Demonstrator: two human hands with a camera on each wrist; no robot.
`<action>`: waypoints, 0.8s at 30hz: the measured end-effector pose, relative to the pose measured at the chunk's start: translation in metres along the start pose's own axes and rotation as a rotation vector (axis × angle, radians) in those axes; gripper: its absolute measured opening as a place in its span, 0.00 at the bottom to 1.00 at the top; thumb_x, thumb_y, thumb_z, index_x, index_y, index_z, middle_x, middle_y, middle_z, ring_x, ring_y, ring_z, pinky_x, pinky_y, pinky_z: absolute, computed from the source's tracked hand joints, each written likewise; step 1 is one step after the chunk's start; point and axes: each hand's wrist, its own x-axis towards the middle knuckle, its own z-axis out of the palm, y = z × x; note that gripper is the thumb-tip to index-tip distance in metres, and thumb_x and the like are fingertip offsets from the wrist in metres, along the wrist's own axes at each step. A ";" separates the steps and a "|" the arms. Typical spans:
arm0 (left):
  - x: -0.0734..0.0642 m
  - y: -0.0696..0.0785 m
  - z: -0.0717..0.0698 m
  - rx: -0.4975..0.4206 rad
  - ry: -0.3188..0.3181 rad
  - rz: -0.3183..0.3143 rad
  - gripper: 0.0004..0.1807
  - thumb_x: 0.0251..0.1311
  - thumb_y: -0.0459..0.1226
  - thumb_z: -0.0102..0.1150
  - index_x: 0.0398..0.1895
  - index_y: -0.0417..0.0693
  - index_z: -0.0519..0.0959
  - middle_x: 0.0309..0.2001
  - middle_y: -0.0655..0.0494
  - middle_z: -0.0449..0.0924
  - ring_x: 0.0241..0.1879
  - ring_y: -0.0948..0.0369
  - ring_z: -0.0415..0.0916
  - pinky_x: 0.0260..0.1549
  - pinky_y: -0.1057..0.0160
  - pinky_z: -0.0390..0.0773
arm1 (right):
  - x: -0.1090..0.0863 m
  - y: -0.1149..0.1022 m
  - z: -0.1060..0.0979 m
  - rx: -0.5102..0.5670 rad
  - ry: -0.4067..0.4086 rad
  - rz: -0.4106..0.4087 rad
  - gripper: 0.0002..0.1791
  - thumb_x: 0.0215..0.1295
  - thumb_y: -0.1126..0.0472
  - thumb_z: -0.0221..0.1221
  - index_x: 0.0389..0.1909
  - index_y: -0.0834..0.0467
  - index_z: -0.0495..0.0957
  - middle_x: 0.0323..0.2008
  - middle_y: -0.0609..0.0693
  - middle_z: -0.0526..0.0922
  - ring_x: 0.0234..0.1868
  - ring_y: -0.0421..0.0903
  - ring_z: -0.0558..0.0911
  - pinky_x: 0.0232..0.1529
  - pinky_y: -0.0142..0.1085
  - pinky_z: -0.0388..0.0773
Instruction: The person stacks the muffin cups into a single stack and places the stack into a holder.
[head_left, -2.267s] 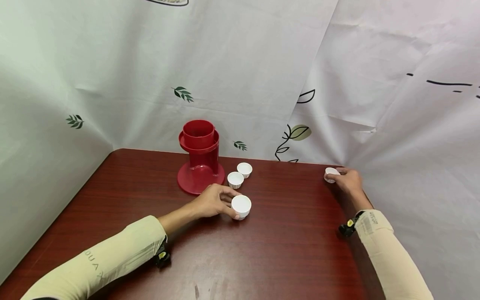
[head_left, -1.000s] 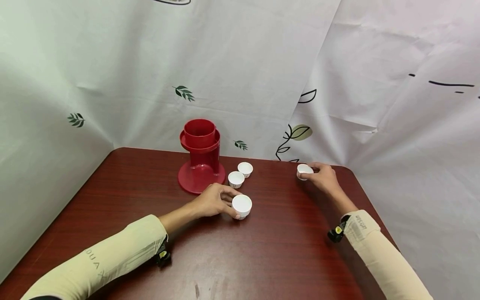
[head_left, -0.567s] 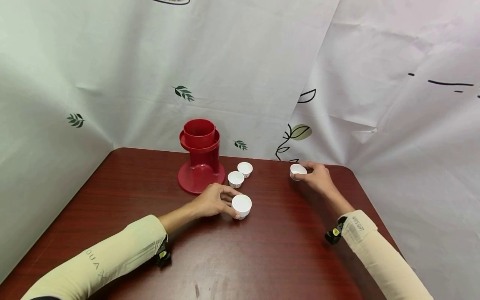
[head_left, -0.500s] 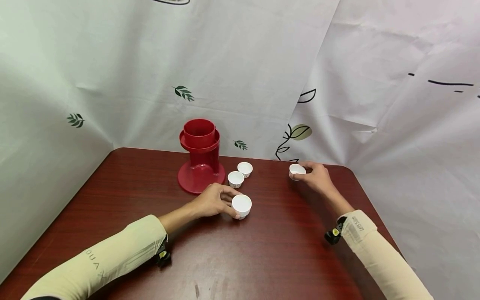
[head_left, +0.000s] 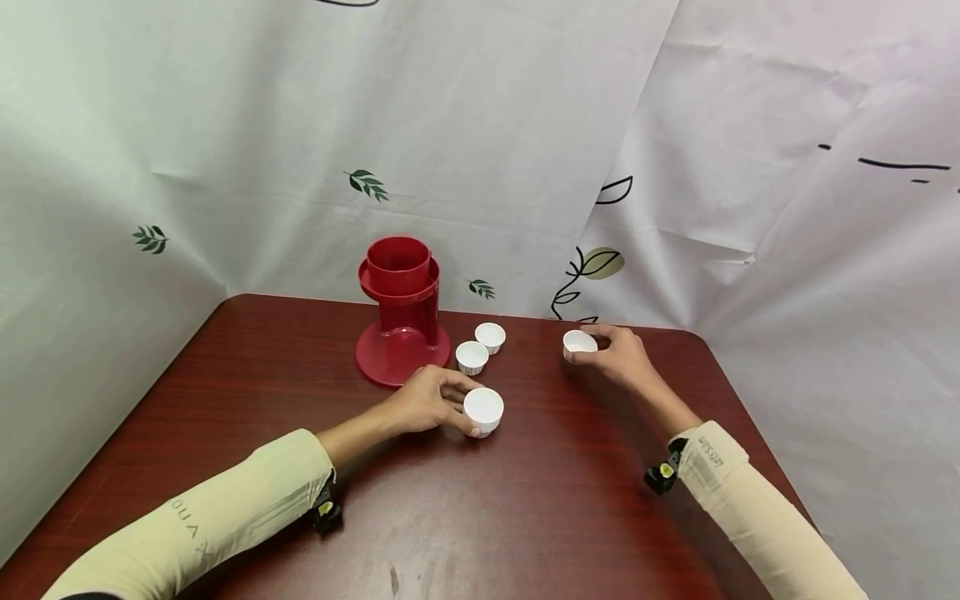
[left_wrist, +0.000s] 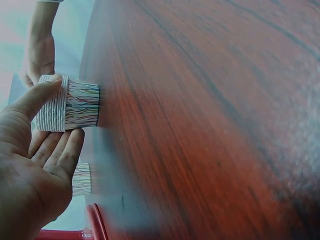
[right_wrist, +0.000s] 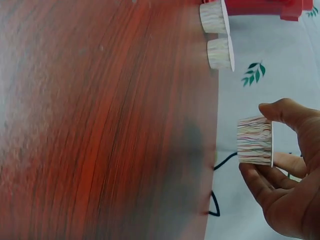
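My left hand (head_left: 426,403) grips a stack of paper baking cups (head_left: 483,408) between thumb and fingers, near the middle of the table. In the left wrist view the stack (left_wrist: 82,105) shows several nested rims and wavy coloured lines on the outermost cup. Toward the back right, my right hand (head_left: 619,357) pinches a single paper baking cup (right_wrist: 254,141), its mouth facing up in the head view and its base off the table in the right wrist view. Two more paper baking cups, a nearer one (head_left: 471,358) and a farther one (head_left: 491,337), stand upright between the hands.
A red plastic stand (head_left: 399,308) with a round base and an open cylinder on top rises at the back left, beside the two standing cups. White printed sheets (head_left: 480,150) hang behind and around the dark red wooden table (head_left: 480,525).
My right hand has carried its paper baking cup leftward from the table's right side, closer to the two standing cups. The left hand and its stack have stayed in place.
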 end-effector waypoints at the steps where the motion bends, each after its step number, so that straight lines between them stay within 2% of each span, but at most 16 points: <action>1: 0.000 0.000 0.000 0.001 0.000 -0.001 0.30 0.50 0.30 0.89 0.59 0.37 0.90 0.52 0.45 0.95 0.52 0.54 0.95 0.58 0.59 0.94 | -0.001 -0.002 0.001 0.000 -0.004 -0.006 0.36 0.61 0.52 0.81 0.69 0.63 0.86 0.62 0.65 0.90 0.59 0.59 0.91 0.46 0.31 0.82; 14: 0.000 0.001 0.000 -0.004 0.005 -0.007 0.30 0.51 0.30 0.89 0.59 0.37 0.90 0.52 0.45 0.95 0.52 0.53 0.96 0.58 0.58 0.94 | -0.010 -0.026 0.015 0.031 -0.046 -0.074 0.37 0.59 0.52 0.83 0.68 0.61 0.87 0.60 0.62 0.92 0.55 0.58 0.92 0.50 0.36 0.84; 24: 0.000 0.001 -0.001 0.019 0.003 0.002 0.30 0.50 0.31 0.89 0.59 0.37 0.90 0.51 0.46 0.96 0.51 0.55 0.95 0.57 0.59 0.94 | -0.016 -0.042 0.024 0.066 -0.098 -0.100 0.37 0.59 0.51 0.83 0.68 0.58 0.87 0.58 0.59 0.93 0.53 0.54 0.92 0.49 0.35 0.85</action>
